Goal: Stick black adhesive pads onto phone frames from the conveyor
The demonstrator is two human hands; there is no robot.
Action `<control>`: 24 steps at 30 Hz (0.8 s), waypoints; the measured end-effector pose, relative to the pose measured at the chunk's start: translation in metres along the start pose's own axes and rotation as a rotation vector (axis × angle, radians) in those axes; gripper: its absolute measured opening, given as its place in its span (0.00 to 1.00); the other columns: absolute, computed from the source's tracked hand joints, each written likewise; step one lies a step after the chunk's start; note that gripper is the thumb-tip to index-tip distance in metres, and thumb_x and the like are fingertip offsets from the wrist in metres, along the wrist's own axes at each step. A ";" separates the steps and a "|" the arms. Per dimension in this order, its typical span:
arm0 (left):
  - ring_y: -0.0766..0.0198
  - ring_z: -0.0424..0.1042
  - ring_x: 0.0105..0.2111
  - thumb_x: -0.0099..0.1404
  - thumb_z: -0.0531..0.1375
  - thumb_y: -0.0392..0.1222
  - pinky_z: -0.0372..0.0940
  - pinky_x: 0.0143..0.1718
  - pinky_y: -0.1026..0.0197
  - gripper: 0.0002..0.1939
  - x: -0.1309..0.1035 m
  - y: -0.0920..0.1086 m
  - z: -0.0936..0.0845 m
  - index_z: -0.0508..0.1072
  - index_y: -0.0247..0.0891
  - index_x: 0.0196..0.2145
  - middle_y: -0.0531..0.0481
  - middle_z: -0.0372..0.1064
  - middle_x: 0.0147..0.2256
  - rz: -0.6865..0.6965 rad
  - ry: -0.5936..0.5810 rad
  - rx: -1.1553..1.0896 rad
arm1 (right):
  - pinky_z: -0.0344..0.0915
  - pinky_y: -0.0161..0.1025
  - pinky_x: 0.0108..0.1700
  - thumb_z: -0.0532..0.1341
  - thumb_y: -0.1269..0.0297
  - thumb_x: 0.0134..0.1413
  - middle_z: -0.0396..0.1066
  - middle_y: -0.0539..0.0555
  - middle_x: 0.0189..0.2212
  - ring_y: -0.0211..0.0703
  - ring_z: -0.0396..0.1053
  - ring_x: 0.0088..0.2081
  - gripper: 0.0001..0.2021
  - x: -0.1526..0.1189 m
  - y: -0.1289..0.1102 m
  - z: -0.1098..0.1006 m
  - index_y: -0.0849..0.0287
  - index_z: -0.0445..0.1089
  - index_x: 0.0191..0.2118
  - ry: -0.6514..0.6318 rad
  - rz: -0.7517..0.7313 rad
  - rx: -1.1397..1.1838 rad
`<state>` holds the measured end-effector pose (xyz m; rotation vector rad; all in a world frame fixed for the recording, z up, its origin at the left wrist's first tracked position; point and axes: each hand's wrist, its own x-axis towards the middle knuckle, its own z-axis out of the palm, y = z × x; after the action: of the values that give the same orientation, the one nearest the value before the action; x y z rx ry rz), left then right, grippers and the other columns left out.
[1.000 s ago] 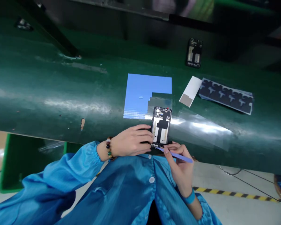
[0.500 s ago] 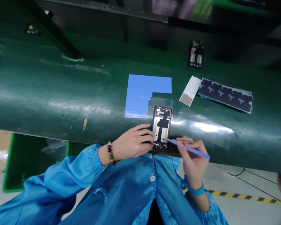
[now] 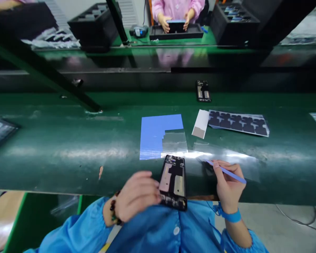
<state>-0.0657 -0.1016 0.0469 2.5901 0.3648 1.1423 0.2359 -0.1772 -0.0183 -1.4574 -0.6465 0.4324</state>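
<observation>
An opened phone (image 3: pixel 177 181) with its inner side facing up is at the front edge of the bench, its lower end tilted toward me and over the edge. My left hand (image 3: pixel 139 195), a bit blurred, grips the phone's lower left side between thumb and fingers. To the right, my right hand (image 3: pixel 229 179) pinches a thin purple-blue stick tool (image 3: pixel 233 175). The tool's tip points left, just above a clear plastic sheet (image 3: pixel 226 158) and apart from the phone. Beyond the phone lies a blue sheet (image 3: pixel 152 135) with its lower right corner peeled to clear film.
A strip of black stickers (image 3: pixel 237 123) lies right of a white and grey card (image 3: pixel 201 123). Farther back rests a second opened phone (image 3: pixel 203 91). A slanted dark post (image 3: pixel 55 84) rises at left. Across the bench, a co-worker in pink handles a dark tray (image 3: pixel 176 31).
My left hand has brought the phone toward me and tilted it. My right hand has moved its tool off the phone to the right. The view has tipped up, showing the co-worker opposite.
</observation>
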 end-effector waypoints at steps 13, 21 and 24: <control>0.55 0.77 0.53 0.68 0.54 0.31 0.74 0.56 0.52 0.11 0.108 -0.299 0.013 0.75 0.39 0.41 0.42 0.76 0.52 -0.574 0.138 0.302 | 0.71 0.53 0.56 0.74 0.52 0.55 0.80 0.57 0.40 0.52 0.79 0.47 0.16 -0.001 0.010 -0.005 0.55 0.72 0.36 -0.046 0.049 -0.052; 0.43 0.73 0.61 0.71 0.59 0.44 0.65 0.66 0.40 0.15 0.049 -0.317 0.007 0.78 0.36 0.50 0.36 0.75 0.58 -0.753 0.020 0.435 | 0.73 0.51 0.56 0.69 0.47 0.61 0.82 0.58 0.44 0.52 0.80 0.48 0.16 0.039 -0.035 0.036 0.55 0.78 0.44 -0.224 0.026 -0.147; 0.46 0.71 0.64 0.73 0.58 0.45 0.60 0.69 0.40 0.16 0.044 -0.314 0.010 0.78 0.38 0.53 0.39 0.73 0.62 -0.753 -0.027 0.469 | 0.75 0.45 0.47 0.65 0.46 0.66 0.82 0.54 0.36 0.47 0.81 0.40 0.17 0.056 -0.047 0.090 0.55 0.77 0.44 -0.369 -0.029 -0.032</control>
<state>-0.0654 0.2029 -0.0421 2.4132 1.5910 0.7964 0.2158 -0.0762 0.0350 -1.4079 -0.9705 0.6798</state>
